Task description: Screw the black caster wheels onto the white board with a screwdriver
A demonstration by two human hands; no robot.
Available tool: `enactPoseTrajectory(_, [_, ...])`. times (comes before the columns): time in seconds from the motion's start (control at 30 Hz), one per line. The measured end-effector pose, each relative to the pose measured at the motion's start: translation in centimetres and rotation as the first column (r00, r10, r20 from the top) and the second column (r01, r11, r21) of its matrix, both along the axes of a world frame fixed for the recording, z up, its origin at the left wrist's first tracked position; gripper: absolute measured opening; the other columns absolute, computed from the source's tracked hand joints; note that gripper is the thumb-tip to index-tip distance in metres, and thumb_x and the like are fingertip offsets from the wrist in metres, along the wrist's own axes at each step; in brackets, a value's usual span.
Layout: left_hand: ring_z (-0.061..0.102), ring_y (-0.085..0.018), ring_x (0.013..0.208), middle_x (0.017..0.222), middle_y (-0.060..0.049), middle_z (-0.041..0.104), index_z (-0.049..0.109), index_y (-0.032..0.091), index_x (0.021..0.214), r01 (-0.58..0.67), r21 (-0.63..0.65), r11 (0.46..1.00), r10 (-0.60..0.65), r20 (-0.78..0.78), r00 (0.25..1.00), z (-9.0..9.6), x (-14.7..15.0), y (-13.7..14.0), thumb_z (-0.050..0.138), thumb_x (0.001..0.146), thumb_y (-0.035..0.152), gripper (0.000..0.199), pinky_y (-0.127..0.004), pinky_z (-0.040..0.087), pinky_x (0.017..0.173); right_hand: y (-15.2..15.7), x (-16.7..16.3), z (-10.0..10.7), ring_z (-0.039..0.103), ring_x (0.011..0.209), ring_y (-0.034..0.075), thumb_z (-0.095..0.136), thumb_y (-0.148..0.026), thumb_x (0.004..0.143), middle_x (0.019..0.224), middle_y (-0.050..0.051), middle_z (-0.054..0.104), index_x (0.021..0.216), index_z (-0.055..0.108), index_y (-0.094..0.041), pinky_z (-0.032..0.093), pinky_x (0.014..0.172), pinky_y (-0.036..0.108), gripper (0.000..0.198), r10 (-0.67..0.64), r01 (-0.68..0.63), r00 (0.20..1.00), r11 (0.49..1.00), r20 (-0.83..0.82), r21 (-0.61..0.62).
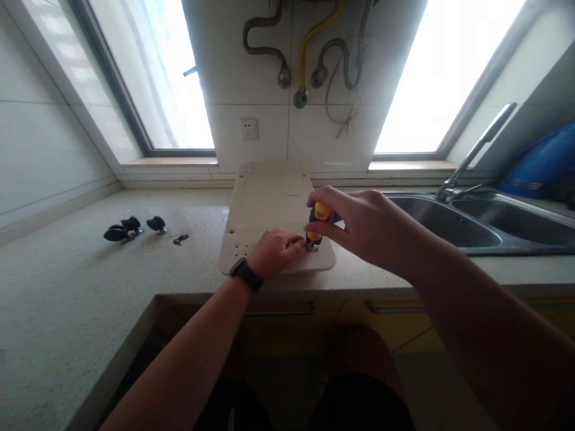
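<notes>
My right hand (354,221) is closed around a stubby yellow-and-black screwdriver (321,211), held upright with its tip down at a small metal piece (311,247). That piece sits on the near right corner of a cream board (265,197), which lies flat on the counter and has groups of small holes at its corners. My left hand (279,250), with a black watch on the wrist, rests on the board, its fingers drawn together beside the screwdriver tip. What those fingertips pinch is hidden.
Three black caster wheels (117,232) and a small heap of screws (180,239) lie on the speckled counter (58,287) to the left. A double steel sink (444,224) with a faucet (471,149) stands at right. Hoses (305,48) hang on the wall behind.
</notes>
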State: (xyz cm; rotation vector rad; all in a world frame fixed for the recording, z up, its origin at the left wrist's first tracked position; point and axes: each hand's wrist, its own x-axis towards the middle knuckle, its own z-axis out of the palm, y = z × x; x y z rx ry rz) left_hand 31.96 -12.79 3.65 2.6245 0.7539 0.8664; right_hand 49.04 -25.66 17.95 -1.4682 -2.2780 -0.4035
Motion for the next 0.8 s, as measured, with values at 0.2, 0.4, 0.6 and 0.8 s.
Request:
enactPoseTrajectory(0.2, [0.068, -0.024, 0.091, 0.095, -0.005, 0.079, 0.079, 0.024, 0.104, -0.014, -0.005, 1.000, 0.014, -0.017, 1.000, 0.1, -0.2, 0.0, 0.055, 0.104, 0.041, 0.030, -0.037, 0.048, 0.085, 0.2, -0.7, -0.9, 0.062, 0.060, 0.020, 0.070, -0.052, 0.093, 0.073, 0.006, 0.069, 0.105, 0.067, -0.018, 0.037, 0.057, 0.030, 0.037, -0.250, 0.261, 0.964, 0.953, -0.086, 0.153])
enactPoseTrajectory(0.4, [0.067, -0.023, 0.089, 0.094, -0.006, 0.079, 0.080, 0.023, 0.106, -0.025, -0.007, 1.000, 0.025, -0.019, 1.000, 0.1, -0.1, -0.1, 0.058, 0.101, 0.040, 0.028, -0.038, 0.048, 0.083, -0.1, 0.2, -1.6, 0.057, 0.054, 0.020, 0.065, -0.056, 0.096, 0.069, 0.008, 0.067, 0.095, 0.065, -0.017, 0.032, 0.053, 0.032, 0.038, -0.338, 0.362, 0.931, 0.898, -0.136, 0.248])
enactPoseTrajectory(0.6, [0.066, -0.023, 0.091, 0.096, -0.005, 0.079, 0.079, 0.024, 0.107, -0.008, -0.016, 1.000, 0.007, -0.028, 1.000, 0.0, -0.1, -0.2, 0.058, 0.102, 0.038, 0.025, -0.038, 0.048, 0.087, -1.9, 2.7, -0.1, 0.068, 0.078, 0.025, 0.066, -0.046, 0.095, 0.088, 0.009, 0.071, 0.102, 0.066, -0.022, 0.049, 0.068, 0.040, 0.025, -0.218, 0.363, 0.893, 0.866, -0.393, 0.344])
enactPoseTrajectory(0.8, [0.058, -0.032, 0.112, 0.118, -0.009, 0.070, 0.071, 0.024, 0.118, -0.086, 0.122, 0.989, 0.095, -0.076, 0.993, -0.5, -0.1, -0.6, 0.070, 0.090, 0.067, 0.051, -0.049, 0.042, 0.101, 0.4, 7.1, -1.2, 0.067, 0.066, 0.018, 0.061, -0.020, 0.087, 0.084, 0.003, 0.062, 0.103, 0.052, -0.025, 0.053, 0.054, 0.032, 0.019, 0.003, 0.277, 0.277, 0.957, -0.961, 0.082])
